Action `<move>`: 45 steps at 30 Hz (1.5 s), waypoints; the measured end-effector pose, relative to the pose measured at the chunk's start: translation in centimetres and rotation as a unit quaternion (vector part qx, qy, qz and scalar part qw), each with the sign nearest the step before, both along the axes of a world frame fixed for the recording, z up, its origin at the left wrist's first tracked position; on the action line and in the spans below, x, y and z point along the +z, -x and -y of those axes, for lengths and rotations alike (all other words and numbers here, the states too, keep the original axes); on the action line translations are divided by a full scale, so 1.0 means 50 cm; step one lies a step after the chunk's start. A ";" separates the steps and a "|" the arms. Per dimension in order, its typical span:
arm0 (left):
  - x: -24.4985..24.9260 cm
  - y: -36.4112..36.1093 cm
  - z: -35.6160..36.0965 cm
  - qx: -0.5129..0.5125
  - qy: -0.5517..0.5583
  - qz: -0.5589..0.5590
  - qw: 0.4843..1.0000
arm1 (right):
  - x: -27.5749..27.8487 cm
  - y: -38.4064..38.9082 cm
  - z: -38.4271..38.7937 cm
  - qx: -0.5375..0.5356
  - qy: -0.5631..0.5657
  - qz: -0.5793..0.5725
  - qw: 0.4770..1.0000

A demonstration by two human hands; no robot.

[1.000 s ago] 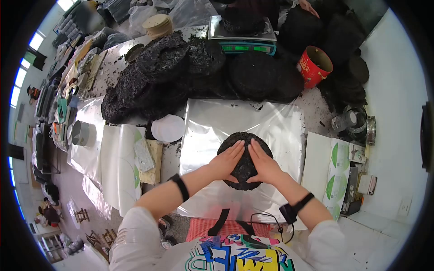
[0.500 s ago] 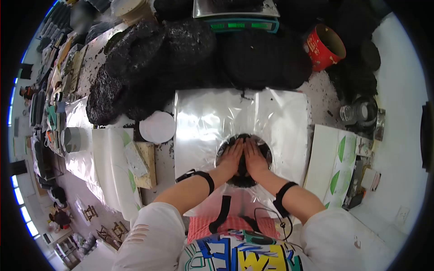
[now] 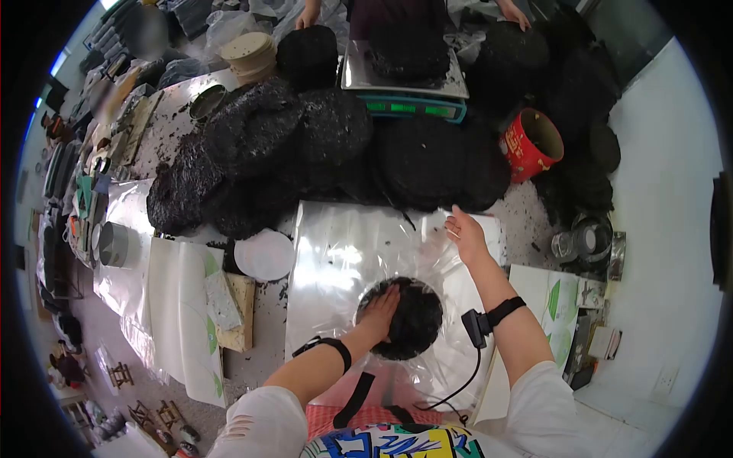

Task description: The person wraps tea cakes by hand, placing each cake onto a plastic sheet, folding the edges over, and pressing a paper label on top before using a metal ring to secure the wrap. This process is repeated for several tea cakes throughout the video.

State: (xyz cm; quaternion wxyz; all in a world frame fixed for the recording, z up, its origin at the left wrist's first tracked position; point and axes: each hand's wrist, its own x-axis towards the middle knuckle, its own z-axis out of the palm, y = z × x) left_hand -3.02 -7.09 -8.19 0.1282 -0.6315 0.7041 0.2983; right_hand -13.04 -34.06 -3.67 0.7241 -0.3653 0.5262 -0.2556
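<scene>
The left hand (image 3: 379, 311) lies open and flat on the near-left part of the dark round cake (image 3: 416, 320). The cake lies flat on the clear film (image 3: 343, 237) covering the desk (image 3: 527, 210); being round, it shows no long axis. The right hand (image 3: 466, 233) is well apart, beyond the cake at the film's far edge, and its grip cannot be told. Farther beyond the cake lie piled dark cakes (image 3: 305, 145) and a red tub (image 3: 531, 143).

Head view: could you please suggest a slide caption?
Left hand rests on a dark round cake on clear film; right hand reaches to the film's far edge.
</scene>
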 end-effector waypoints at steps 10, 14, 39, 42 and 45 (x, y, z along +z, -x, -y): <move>0.000 -0.003 0.008 0.017 -0.002 -0.039 0.999 | 0.089 -0.159 0.056 -0.277 0.067 0.060 0.957; -0.010 -0.004 -0.004 0.040 -0.005 -0.049 0.998 | 0.248 0.046 0.121 -0.252 0.168 0.233 0.924; 0.115 0.208 -0.096 -0.243 0.240 0.016 0.940 | 0.356 0.328 0.416 -0.188 0.486 -0.455 0.722; 0.136 0.189 -0.083 -0.216 0.232 -0.080 0.945 | 0.346 0.367 0.397 -0.309 0.358 -0.223 0.853; 0.132 0.169 -0.066 -0.124 0.235 -0.279 0.923 | 0.377 0.379 0.256 -0.290 0.209 0.114 0.927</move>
